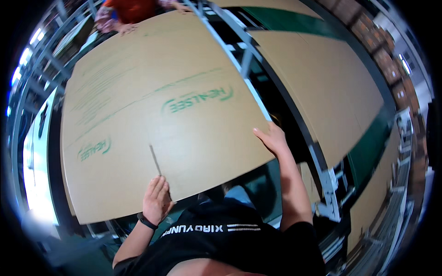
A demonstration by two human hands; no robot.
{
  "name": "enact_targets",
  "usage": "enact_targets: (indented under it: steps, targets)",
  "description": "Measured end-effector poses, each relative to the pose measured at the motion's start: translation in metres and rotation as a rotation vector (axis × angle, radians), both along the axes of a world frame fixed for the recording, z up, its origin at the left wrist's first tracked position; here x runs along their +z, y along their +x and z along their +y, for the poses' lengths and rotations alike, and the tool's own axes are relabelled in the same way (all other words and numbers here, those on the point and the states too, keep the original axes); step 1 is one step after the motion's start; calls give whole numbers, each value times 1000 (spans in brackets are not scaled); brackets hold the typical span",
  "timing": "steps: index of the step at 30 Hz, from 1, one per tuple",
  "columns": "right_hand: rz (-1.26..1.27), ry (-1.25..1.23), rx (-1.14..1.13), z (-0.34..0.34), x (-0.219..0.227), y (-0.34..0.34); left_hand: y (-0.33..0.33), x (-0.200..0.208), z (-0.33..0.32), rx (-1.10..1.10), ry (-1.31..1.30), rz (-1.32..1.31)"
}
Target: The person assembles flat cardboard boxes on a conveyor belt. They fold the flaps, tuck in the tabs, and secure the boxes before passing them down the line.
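A large brown cardboard sheet (138, 119) with green printing lies in front of me. My left hand (157, 198) rests on its near edge, fingers stretched out flat on top, just below a narrow dark slot (155, 159) cut in the board. At the sheet's right edge is my right hand (273, 137), its thumb on the top face and its other fingers curled over the side, partly hidden. Across the sheet, a co-worker's hand (128, 29) lies on the far edge, and a second hand (183, 8) touches the far right corner.
Metal rails (235, 60) run along the sheet's right side. Beyond them lies another cardboard sheet (313, 83) over green bands (368, 147). Stacked brown boxes (386, 64) line the far right. A bright white panel (39, 161) stands at the left.
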State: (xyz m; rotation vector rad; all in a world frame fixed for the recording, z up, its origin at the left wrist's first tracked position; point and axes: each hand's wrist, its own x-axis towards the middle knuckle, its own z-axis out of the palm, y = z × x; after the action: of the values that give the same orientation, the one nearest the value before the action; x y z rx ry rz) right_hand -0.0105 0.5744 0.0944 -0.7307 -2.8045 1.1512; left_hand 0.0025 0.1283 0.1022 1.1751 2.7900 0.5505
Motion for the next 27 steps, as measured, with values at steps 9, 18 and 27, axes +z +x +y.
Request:
enact_targets:
  steps: [9, 18, 27]
  targets:
    - [3, 497, -283, 216, -82, 71, 23, -1, 15, 245, 19, -12]
    - [245, 905, 454, 410, -188, 23, 30, 3, 78, 602, -171, 108]
    - [324, 886, 307, 517, -147, -122, 33, -54, 22, 652, -704, 9]
